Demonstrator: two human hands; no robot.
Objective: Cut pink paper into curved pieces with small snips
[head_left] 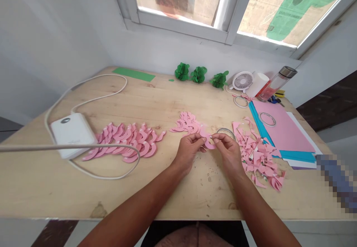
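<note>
On the left of the wooden tabletop [50, 191], a white power bank [73, 135] sits inside a loop of cream cable [97, 97]. A green paper strip [134, 74] lies along the far edge, and a large heap of curved pink paper pieces [125, 143] lies just right of the power bank. Nearer the middle, a smaller pink heap [186, 123] lies just beyond the left hand [189, 150]. The left hand and right hand [227, 152] are close together, pinching a curved pink paper piece [208, 141] between thumbs and fingers, near the middle of the tabletop. Three green paper balls [198, 74] stand in a row by the far wall. A clear tape roll [225, 132] lies just past the right hand. Further right are pink paper scraps [258, 154], then a pink sheet [281, 122] overlapping a blue sheet [295, 156]. A small white fan [242, 80] and a glass bottle [276, 83] stand in the far right corner.
</note>
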